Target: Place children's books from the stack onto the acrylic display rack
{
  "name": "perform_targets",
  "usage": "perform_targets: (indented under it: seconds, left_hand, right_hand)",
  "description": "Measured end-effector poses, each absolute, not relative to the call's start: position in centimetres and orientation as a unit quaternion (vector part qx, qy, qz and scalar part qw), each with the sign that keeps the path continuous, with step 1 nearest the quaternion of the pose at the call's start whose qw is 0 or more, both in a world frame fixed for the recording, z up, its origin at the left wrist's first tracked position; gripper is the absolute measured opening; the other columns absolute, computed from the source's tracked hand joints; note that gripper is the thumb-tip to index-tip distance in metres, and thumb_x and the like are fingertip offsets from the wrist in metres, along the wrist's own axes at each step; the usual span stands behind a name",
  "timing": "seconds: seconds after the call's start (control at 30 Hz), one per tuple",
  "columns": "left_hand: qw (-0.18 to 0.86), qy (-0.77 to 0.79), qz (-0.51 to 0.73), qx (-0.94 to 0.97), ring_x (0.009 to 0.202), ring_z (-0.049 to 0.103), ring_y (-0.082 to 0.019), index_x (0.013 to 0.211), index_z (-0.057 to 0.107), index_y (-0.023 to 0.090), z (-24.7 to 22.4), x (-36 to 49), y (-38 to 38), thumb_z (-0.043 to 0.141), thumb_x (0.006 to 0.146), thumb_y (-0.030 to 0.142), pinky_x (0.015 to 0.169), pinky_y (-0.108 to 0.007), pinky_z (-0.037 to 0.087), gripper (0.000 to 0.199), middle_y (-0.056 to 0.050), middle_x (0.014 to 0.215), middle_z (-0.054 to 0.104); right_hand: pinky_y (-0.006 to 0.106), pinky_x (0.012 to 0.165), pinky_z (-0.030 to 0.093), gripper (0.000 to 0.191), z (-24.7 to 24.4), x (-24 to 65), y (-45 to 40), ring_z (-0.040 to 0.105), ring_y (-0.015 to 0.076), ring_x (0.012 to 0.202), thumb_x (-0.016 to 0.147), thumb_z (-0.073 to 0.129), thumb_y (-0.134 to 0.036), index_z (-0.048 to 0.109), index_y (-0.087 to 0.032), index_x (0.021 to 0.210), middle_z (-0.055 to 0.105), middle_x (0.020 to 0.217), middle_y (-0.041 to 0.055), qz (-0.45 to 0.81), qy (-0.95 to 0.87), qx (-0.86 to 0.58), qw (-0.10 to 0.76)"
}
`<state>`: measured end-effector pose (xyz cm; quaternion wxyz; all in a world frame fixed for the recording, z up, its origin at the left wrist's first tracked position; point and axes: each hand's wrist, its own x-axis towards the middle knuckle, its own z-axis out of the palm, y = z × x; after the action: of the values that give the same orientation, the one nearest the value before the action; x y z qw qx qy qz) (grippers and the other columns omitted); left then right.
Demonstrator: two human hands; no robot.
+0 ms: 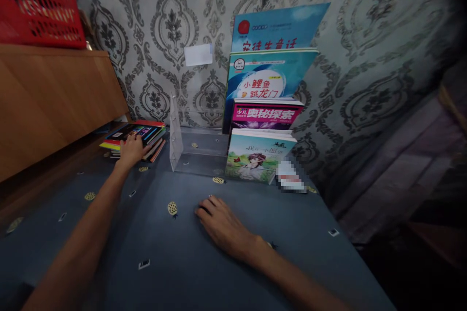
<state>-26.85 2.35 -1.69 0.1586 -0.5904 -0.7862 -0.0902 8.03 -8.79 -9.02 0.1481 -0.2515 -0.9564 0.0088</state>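
Observation:
On the left, my left hand [132, 149] rests on the top of a stack of books [157, 135], its fingers spread over a dark-covered book. My right hand [221, 226] lies on the blue patterned tabletop [160, 238], with its fingers curled downward and the fingertips partly hidden. Beyond it stands a clear tiered rack [176, 136]. Its right part holds upright books: a green one [257, 158] in front, a magenta one [268, 114] behind, then a teal one [270, 75] and a blue one [279, 26] at the back.
A red basket [40, 7] sits on a wooden cabinet [54, 102] at the upper left. Patterned wallpaper covers the wall behind the rack. A pixelated item [291, 176] lies right of the green book. Pale cloth hangs beyond the table's right edge.

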Motion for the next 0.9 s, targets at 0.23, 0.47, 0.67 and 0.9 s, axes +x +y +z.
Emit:
perform_targets:
  seconds: [0.23,0.47,0.67,0.9]
  left_hand:
    - [0.166,-0.779,-0.051,-0.603,0.124,0.056,-0.047,0.122,0.061,0.0,-0.7,-26.3,2.5,0.035,0.098,0.044,0.102,-0.072,0.035,0.056,-0.034,0.132,0.06]
    - [0.226,-0.744,-0.008,-0.628,0.125,0.055,-0.045,0.127,0.057,-0.001,-1.4,-25.5,-0.1,0.028,0.1,0.035,0.1,-0.065,0.04,0.054,-0.033,0.134,0.059]
    - [0.243,-0.705,-0.018,-0.666,0.133,0.052,-0.041,0.138,0.052,0.007,-2.6,-26.3,-4.4,0.032,0.1,0.037,0.11,-0.064,0.032,0.052,-0.028,0.144,0.055]
    - [0.22,-0.704,-0.034,-0.675,0.139,0.046,-0.04,0.147,0.045,0.013,-2.3,-26.4,-4.5,0.045,0.093,0.026,0.112,-0.062,0.033,0.056,-0.024,0.151,0.049]
  right_hand:
    - [0.038,0.088,0.051,0.016,-9.1,8.1,-9.1,0.057,0.0235,0.101,0.1,0.051,-0.013,0.064,-0.018,0.107,0.066,0.11,0.0098,0.029,-0.949,-0.265,0.17]
    - [0.04,0.092,0.051,0.016,-9.3,8.2,-9.0,0.057,0.0242,0.104,0.1,0.051,-0.015,0.064,-0.019,0.109,0.066,0.111,0.0097,0.039,-0.947,-0.268,0.173]
    - [0.043,0.093,0.053,0.017,-9.3,8.3,-9.0,0.058,0.0247,0.104,0.1,0.05,-0.015,0.064,-0.019,0.11,0.066,0.111,0.0103,0.053,-0.943,-0.268,0.189]
    - [0.042,0.091,0.053,0.023,-9.5,8.4,-8.9,0.058,0.024,0.104,0.101,0.046,-0.016,0.065,-0.021,0.114,0.066,0.111,0.0106,0.073,-0.94,-0.257,0.213]
